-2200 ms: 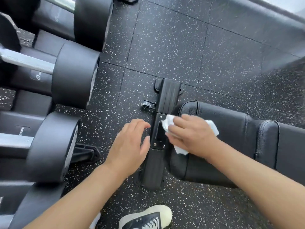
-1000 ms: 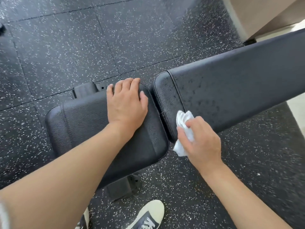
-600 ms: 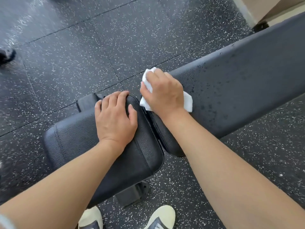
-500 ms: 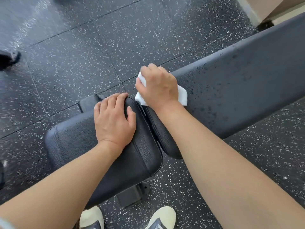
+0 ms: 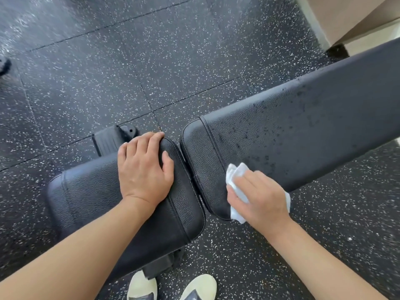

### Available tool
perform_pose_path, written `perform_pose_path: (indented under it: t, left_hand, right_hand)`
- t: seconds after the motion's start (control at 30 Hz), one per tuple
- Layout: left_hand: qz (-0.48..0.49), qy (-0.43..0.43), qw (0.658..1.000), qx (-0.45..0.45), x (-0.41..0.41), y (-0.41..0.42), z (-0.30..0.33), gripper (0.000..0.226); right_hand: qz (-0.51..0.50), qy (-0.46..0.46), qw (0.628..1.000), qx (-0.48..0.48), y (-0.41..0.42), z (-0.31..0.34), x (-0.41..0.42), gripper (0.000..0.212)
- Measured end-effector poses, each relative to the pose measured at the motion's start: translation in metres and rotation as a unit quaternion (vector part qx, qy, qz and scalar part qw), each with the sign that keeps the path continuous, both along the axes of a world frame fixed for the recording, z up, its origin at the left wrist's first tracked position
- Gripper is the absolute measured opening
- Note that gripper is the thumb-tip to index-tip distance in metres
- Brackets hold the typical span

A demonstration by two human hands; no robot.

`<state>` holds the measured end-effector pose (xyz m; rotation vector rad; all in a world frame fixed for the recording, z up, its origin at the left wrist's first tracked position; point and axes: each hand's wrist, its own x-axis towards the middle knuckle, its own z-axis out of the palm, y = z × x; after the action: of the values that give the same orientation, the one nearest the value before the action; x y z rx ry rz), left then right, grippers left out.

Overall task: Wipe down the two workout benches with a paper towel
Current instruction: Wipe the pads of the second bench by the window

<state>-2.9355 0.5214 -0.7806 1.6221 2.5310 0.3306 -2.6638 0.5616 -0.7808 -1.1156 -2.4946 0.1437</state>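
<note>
- Head view looks straight down on one workout bench (image 5: 281, 135) lying across the frame from about 8 o'clock to 2 o'clock, split into a short seat pad (image 5: 91, 191) and a long back pad (image 5: 313, 118) with a narrow gap between them.
- Left hand (image 5: 144, 167) lies flat with fingers extended on the seat pad's end nearest the gap, holding nothing, apparently bracing.
- Right hand (image 5: 257, 197) presses a crumpled white paper towel (image 5: 234, 174) against the near edge of the back pad, around 4 o'clock from frame centre; fingers curl over the wad, gripping it.
- Back pad is black grained vinyl with stitched seams, speckled with dark droplets that thicken toward 2 o'clock; they look like spray still to be wiped.
- Doing this stroke well likely means keeping the towel flat under the palm, sweeping in overlapping passes along the pad toward the wet stretch at 2 o'clock, and wrapping over the rounded edge and seam.
- A second bench is not in view, so the task is probably no more than half done.
- Speckled rubber floor (image 5: 173, 61) surrounds the bench; two shoes (image 5: 171, 286) show at 6 o'clock.
</note>
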Motion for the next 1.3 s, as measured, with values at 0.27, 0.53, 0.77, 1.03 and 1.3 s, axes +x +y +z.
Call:
perform_pose_path:
  t: [0.27,0.53,0.77,1.03,1.3]
  left_hand:
    - [0.001,-0.022,1.000,-0.007,-0.001,0.001,0.002,0.049]
    - [-0.012,-0.020,1.000,0.002,-0.001,0.001,0.000,0.047]
    - [-0.108,0.002,0.992,-0.066,0.004,0.005,0.013,0.061]
    - [-0.085,-0.024,0.995,-0.040,0.046,0.016,0.012,0.070]
    - [-0.071,-0.003,0.997,-0.011,0.048,0.019,-0.001,0.069]
  right_hand:
    - [-0.083,0.012,0.996,-0.014,0.098,0.005,-0.133,0.019]
    - [-0.114,-0.006,0.993,-0.032,0.112,0.006,-0.147,0.022]
    - [-0.096,-0.010,0.992,-0.076,0.103,0.015,-0.144,0.023]
    - [0.044,0.002,0.999,-0.023,0.020,0.011,-0.022,0.024]
    - [-0.261,0.042,0.964,-0.022,0.055,-0.003,0.052,0.020]
